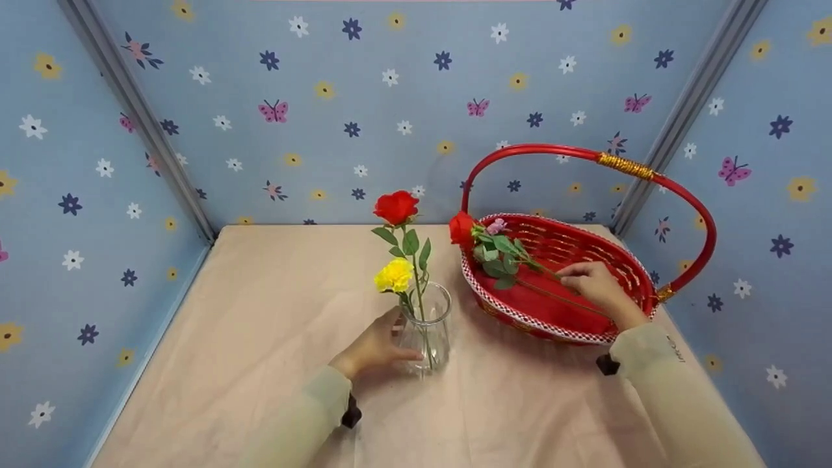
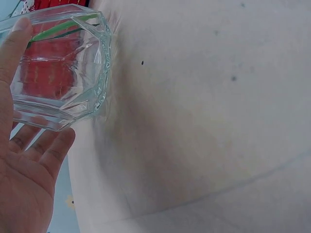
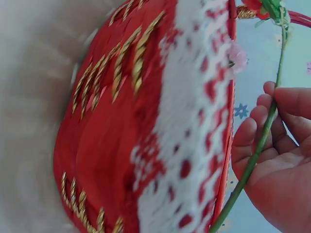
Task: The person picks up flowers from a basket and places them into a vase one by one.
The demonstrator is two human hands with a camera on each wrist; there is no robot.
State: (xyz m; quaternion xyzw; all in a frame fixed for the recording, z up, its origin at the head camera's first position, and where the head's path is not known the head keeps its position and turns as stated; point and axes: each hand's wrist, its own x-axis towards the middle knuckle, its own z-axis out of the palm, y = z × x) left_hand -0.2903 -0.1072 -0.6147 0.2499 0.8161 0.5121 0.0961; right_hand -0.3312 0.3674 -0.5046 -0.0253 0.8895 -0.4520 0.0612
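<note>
My left hand [image 1: 377, 344] holds a clear glass vase [image 1: 439, 335] from its left side, thumb across the near face. In the left wrist view the thumb lies along the glass wall [image 2: 90, 92] and the fingers reach under it. A red rose [image 1: 396, 208] and a yellow carnation [image 1: 394, 275] stand in the vase. My right hand [image 1: 595, 286], over the red basket [image 1: 507, 312], pinches a green flower stem [image 3: 260, 145] between thumb and fingers. The stem runs up toward leaves and a red bloom [image 3: 253, 5].
The basket's tall red handle [image 1: 705, 227] arches over it. A red rose [image 1: 461, 229], a small pink-purple flower [image 1: 496, 226] and another stem [image 1: 562, 299] lie at the basket's left. Flower-patterned panels [image 1: 390, 78] enclose the cloth-covered table [image 1: 279, 286] at back and sides.
</note>
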